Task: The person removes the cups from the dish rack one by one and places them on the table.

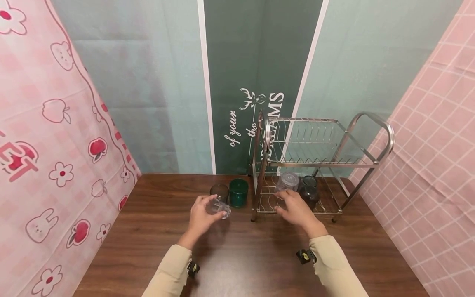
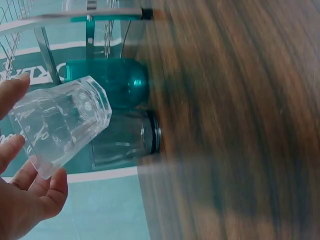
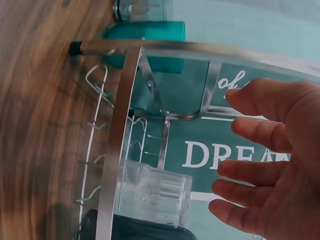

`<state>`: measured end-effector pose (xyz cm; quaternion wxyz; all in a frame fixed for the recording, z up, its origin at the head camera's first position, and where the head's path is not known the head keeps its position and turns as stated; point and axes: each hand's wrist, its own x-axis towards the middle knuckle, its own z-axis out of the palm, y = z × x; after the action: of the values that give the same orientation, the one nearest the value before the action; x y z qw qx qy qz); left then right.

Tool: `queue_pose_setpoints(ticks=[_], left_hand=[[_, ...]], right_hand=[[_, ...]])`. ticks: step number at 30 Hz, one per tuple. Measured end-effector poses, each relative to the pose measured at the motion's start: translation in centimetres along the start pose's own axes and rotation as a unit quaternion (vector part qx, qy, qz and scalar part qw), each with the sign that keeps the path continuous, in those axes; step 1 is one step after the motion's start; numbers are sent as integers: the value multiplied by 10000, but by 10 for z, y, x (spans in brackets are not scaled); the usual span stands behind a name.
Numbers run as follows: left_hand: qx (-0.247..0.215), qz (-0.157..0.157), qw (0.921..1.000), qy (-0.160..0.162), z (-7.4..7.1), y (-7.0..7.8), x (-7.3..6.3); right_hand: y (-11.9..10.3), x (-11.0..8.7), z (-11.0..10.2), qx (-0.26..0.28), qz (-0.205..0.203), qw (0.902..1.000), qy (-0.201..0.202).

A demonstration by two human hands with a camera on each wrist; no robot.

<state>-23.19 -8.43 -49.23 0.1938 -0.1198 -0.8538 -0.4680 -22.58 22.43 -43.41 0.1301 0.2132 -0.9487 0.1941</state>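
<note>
Left hand (image 1: 201, 214) grips tilted clear glass (image 2: 62, 122) above surface (image 1: 237, 264). Right hand (image 1: 297, 209) empty, fingers extended, near front edge of rack (image 1: 315, 165).

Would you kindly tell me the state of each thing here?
Held clear cup: tilted
Left hand: gripping that cup
Right hand: holding nothing
Smoky cup: upright on table
Green cup: upright
Rack: standing upright
Racked clear cup: apparently upside down
Dark cups: racked, orientation unclear

Long-sleeved, in cream and black.
Includes cream left sleeve (image 1: 167, 270) and matching right sleeve (image 1: 335, 264), lightly creased; boxy black left wrist unit (image 1: 193, 269) and right wrist unit (image 1: 303, 256), yellow-marked, latter with dark strap (image 1: 312, 256); bare left hand (image 1: 202, 216) and bare right hand (image 1: 295, 209).
</note>
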Motion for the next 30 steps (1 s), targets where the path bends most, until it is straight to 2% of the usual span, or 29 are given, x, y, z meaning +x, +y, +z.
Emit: queue_pose_setpoints(ticks=[9,15,19,26,30], left_hand=[[538,-152,9982,-209,-5,-14,10],[759,-521,9952,-336,-4,-25,16],[898,-716,9928,-351,-4,-27,21],[962,-718,9919,-409,-3,-30,30],[1044,-758,9907,-435,-3,-32,35]], right_hand=[[13,13,-6,-461,406,9978,-231],[20,19,-8,-761,584,9951,-245],[27,25,-10,-778,675,9943,-288],[41,35,-8,-464,1012,9935,-241],[45,41,-5,-290,1039,9941,-137]])
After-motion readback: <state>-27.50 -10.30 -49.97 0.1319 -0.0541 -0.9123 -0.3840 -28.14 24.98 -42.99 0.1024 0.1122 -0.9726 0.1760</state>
